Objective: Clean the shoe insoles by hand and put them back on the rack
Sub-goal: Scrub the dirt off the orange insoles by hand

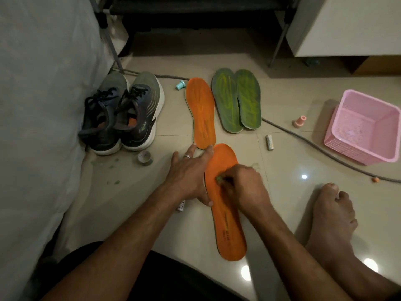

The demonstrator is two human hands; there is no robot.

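Note:
An orange insole [227,224] lies on the tiled floor in front of me. My left hand [191,172] presses flat on its left edge, fingers spread. My right hand [240,185] is curled over the insole's front half and pinches a small green thing [218,178] against it. A second orange insole [201,111] lies further away, its heel touching my left fingertips. Two green insoles [236,101] lie side by side to its right. A pair of grey sneakers [123,114] stands at the left.
A dark rack [195,9] stands at the back. A pink basket [364,127] sits at the right, and a grey cable [314,146] runs across the floor. Small items lie around: a battery [269,142], a tape roll [145,157], pink and teal caps. My bare foot [332,216] rests at right.

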